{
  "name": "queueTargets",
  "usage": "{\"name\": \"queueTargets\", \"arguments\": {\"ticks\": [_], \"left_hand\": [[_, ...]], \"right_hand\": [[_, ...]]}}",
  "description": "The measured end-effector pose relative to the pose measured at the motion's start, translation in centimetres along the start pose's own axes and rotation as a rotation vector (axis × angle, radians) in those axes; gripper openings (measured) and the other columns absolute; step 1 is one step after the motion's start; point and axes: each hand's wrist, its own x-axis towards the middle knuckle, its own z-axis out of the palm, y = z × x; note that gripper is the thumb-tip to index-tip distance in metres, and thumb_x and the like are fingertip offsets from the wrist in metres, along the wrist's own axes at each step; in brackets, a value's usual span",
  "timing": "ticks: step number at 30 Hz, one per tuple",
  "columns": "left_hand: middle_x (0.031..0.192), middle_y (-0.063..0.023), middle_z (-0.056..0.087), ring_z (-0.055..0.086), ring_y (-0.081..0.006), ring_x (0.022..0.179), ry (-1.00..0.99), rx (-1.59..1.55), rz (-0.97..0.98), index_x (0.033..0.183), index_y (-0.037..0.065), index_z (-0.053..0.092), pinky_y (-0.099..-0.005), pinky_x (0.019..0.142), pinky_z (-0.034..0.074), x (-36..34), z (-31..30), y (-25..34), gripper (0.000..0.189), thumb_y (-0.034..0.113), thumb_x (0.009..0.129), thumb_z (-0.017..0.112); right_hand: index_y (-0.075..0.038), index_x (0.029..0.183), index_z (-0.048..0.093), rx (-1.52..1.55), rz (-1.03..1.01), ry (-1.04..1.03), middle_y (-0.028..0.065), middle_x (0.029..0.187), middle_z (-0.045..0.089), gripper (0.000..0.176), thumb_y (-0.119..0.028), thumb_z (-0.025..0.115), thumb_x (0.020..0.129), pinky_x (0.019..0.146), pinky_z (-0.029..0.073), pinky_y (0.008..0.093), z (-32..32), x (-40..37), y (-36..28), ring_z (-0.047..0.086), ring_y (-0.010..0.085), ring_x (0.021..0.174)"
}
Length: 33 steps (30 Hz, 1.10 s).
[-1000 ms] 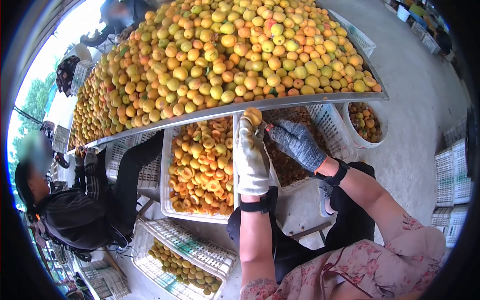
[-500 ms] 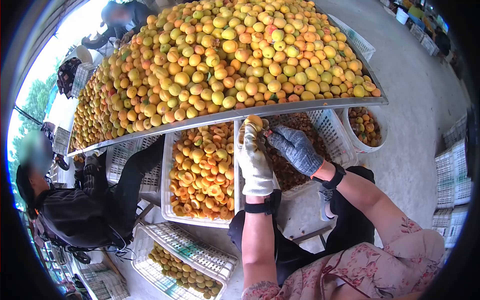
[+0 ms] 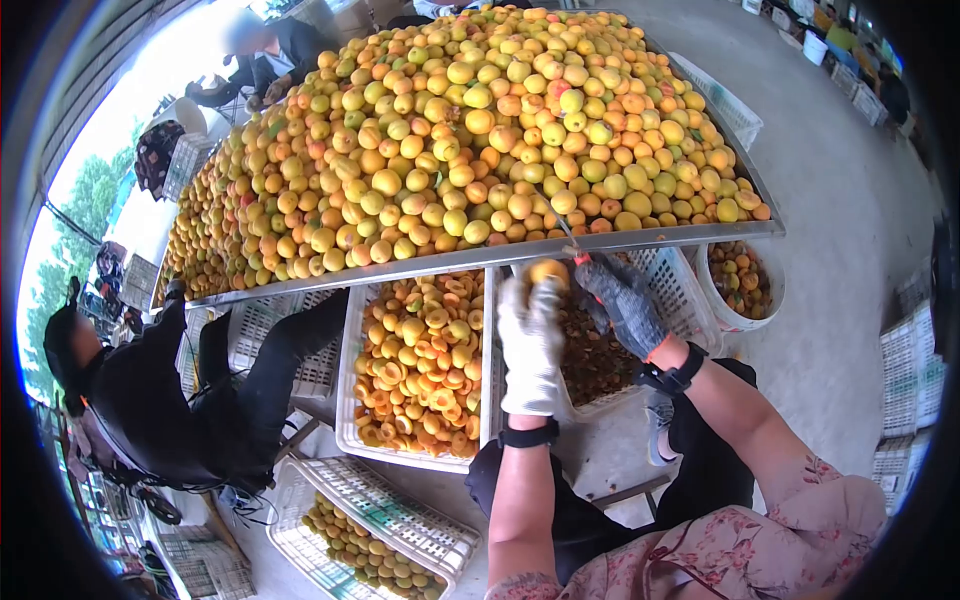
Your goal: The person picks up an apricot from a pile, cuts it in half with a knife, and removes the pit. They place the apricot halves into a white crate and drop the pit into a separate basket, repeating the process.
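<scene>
My left hand (image 3: 530, 335), in a white glove and smeared by motion, holds an apricot (image 3: 549, 272) just below the front rim of the heaped table. Closed in a grey knit glove, my right hand (image 3: 625, 308) grips a small knife (image 3: 573, 245); its red handle shows at the fingers and its thin blade points up across the metal rim. The blade is apart from the apricot. Below my left hand and to its left stands a white crate of halved apricots (image 3: 420, 365). Under my right hand is a crate of dark pits or scraps (image 3: 598, 365).
A metal-edged table (image 3: 480, 268) bears a big heap of whole apricots (image 3: 450, 140). To the right stands a white bucket (image 3: 778, 300) of fruit. A crate (image 3: 370, 500) with greenish fruit is at lower left. A co-worker in dark clothes (image 3: 160, 400) sits left; another person (image 3: 285, 50) is behind.
My right hand has drawn slightly away from my left, and the knife blade now points up and clear of the apricot. The view has shifted, so the scene sits lower and further right.
</scene>
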Motion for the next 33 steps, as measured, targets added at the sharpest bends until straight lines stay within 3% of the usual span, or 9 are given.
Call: {"name": "queueTargets", "arguments": {"ticks": [4, 12, 18, 20, 22, 23, 24, 27, 33], "left_hand": [[0.102, -0.0136, 0.062, 0.059, -0.0174, 0.084, 0.017, 0.320, 0.442, 0.118, -0.002, 0.055, -0.0276, 0.076, 0.048, -0.8, 2.4, -2.2, 0.027, 0.009, 0.093, 0.051], [0.079, -0.0105, 0.060, 0.054, -0.0179, 0.066, 0.126, 0.244, 0.128, 0.113, -0.003, 0.051, -0.0320, 0.065, 0.047, -1.8, 3.4, -1.8, 0.026, 0.018, 0.097, 0.047], [0.087, -0.0061, 0.057, 0.052, -0.0132, 0.076, 0.305, -0.532, -0.159, 0.102, 0.004, 0.054, -0.0298, 0.072, 0.046, -1.1, 3.6, -5.3, 0.020, 0.020, 0.099, 0.042], [0.087, -0.0031, 0.058, 0.058, -0.0134, 0.080, 0.147, -0.681, -0.227, 0.102, 0.005, 0.057, -0.0264, 0.077, 0.049, -1.4, 2.3, -4.5, 0.034, 0.030, 0.100, 0.035], [0.078, -0.0017, 0.059, 0.061, -0.0140, 0.074, 0.140, -0.462, -0.176, 0.096, 0.008, 0.058, -0.0267, 0.073, 0.052, -1.1, 1.9, -5.6, 0.033, 0.033, 0.099, 0.036], [0.071, -0.0005, 0.056, 0.057, -0.0134, 0.065, 0.101, -0.622, -0.456, 0.095, 0.009, 0.058, -0.0270, 0.064, 0.050, -1.4, 1.4, -4.4, 0.032, 0.032, 0.098, 0.036], [0.064, 0.0008, 0.053, 0.054, -0.0128, 0.056, 0.058, -0.766, -0.738, 0.095, 0.010, 0.058, -0.0273, 0.054, 0.049, -1.3, 0.0, -0.3, 0.030, 0.031, 0.097, 0.036], [0.056, 0.0018, 0.041, 0.033, -0.0108, 0.043, -0.232, -1.057, -0.474, 0.092, 0.007, 0.055, -0.0251, 0.041, 0.029, -0.9, -1.8, -1.4, 0.038, 0.039, 0.098, 0.034], [0.055, -0.0003, 0.042, 0.035, -0.0131, 0.043, -0.160, -1.115, -0.374, 0.093, 0.004, 0.058, -0.0259, 0.040, 0.031, -1.8, -5.3, 0.1, 0.059, 0.056, 0.097, 0.030]], "right_hand": [[-0.005, 0.104, 0.067, -0.029, -0.127, 0.082, -0.0044, 0.092, 0.063, 0.021, -0.018, 0.066, 0.088, 0.071, 0.044, 0.0213, -0.1, 2.6, 1.9, 0.054, 0.0045, 0.083], [-0.001, 0.099, 0.068, -0.026, -0.160, 0.096, 0.0020, 0.088, 0.068, 0.020, -0.018, 0.062, 0.091, 0.071, 0.048, 0.0262, 0.5, 2.7, 3.3, 0.060, 0.0094, 0.079], [-0.002, 0.103, 0.066, -0.928, -0.696, 0.052, 0.0082, 0.085, 0.067, 0.020, -0.018, 0.062, 0.090, 0.068, 0.047, 0.0297, 1.7, 1.9, 3.1, 0.060, 0.0142, 0.074], [-0.005, 0.096, 0.064, -1.132, -0.853, 0.085, 0.0155, 0.076, 0.063, 0.023, -0.022, 0.069, 0.081, 0.063, 0.047, 0.0370, 1.9, 2.3, 3.6, 0.061, 0.0306, 0.070], [-0.006, 0.098, 0.064, -1.185, -0.869, 0.004, 0.0160, 0.075, 0.062, 0.033, -0.032, 0.069, 0.079, 0.059, 0.049, 0.0419, 1.6, 2.0, 3.8, 0.062, 0.0340, 0.067], [-0.005, 0.100, 0.064, -1.112, -0.905, 0.004, 0.0178, 0.078, 0.063, 0.035, -0.030, 0.070, 0.077, 0.062, 0.050, 0.0412, 1.4, 2.0, 3.9, 0.062, 0.0346, 0.069], [-0.003, 0.103, 0.063, -0.950, -0.856, 0.003, 0.0124, 0.078, 0.066, 0.031, -0.025, 0.070, 0.082, 0.065, 0.051, 0.0371, 1.6, 1.8, 3.9, 0.065, 0.0278, 0.071], [-0.004, 0.101, 0.065, 0.187, -0.177, -0.028, -0.0016, 0.082, 0.064, 0.017, -0.018, 0.062, 0.091, 0.065, 0.052, 0.0260, 2.8, 2.3, 3.9, 0.062, 0.0105, 0.076], [-0.008, 0.097, 0.065, 0.256, -0.002, -0.093, 0.0005, 0.079, 0.064, 0.014, -0.020, 0.062, 0.090, 0.058, 0.050, 0.0214, 3.3, 0.9, 2.9, 0.062, 0.0090, 0.073]]}}
